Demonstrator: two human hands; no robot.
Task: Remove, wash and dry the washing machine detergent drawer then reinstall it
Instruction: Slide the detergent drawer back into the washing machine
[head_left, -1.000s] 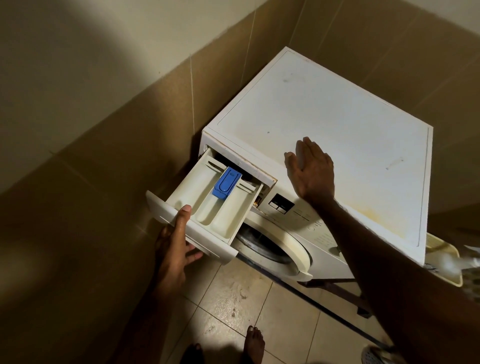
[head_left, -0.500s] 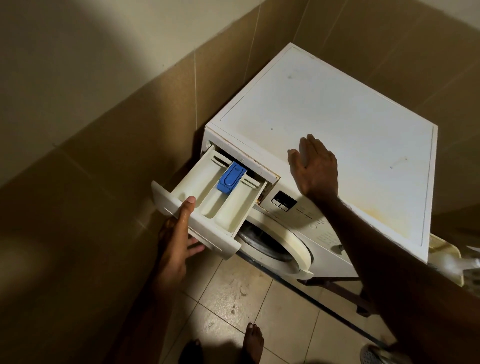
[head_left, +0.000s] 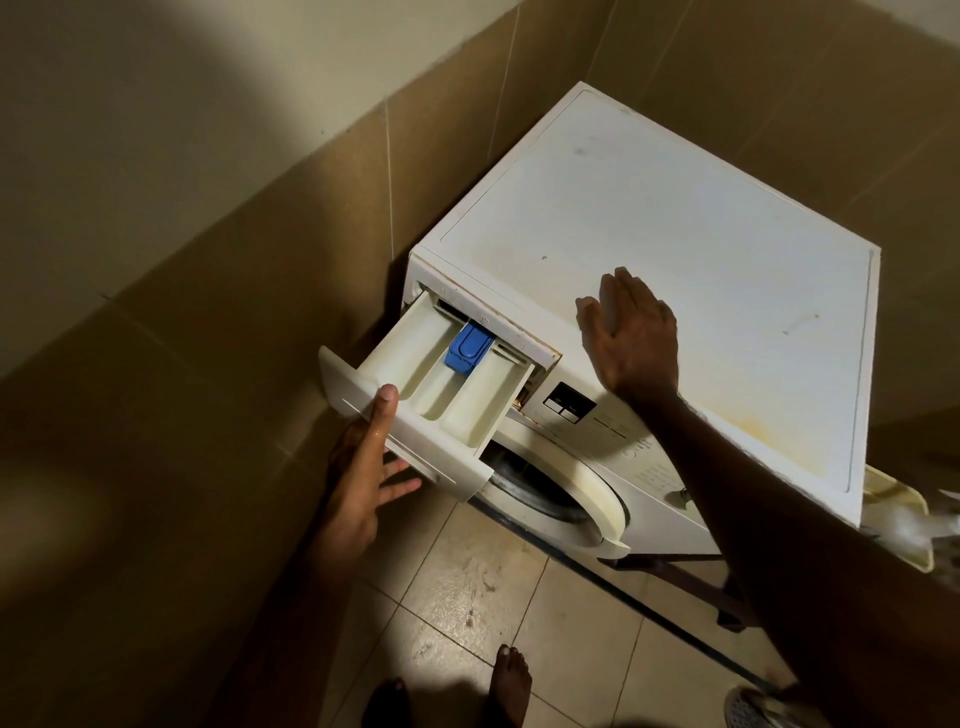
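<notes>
The detergent drawer (head_left: 436, 395) stands pulled most of the way out of the washing machine (head_left: 675, 291), its rear end in the slot. The left hand (head_left: 363, 467) grips the front panel, thumb on top. The right hand (head_left: 631, 338) lies flat, fingers straight, on the lid. Depress the blue release tab (head_left: 467, 347) if the drawer catches, and draw straight outward, bracing the cabinet.

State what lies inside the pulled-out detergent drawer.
Inside the detergent drawer are pale, empty-looking compartments and a blue insert near the back. Its rear end sits hidden inside the washing machine.
</notes>
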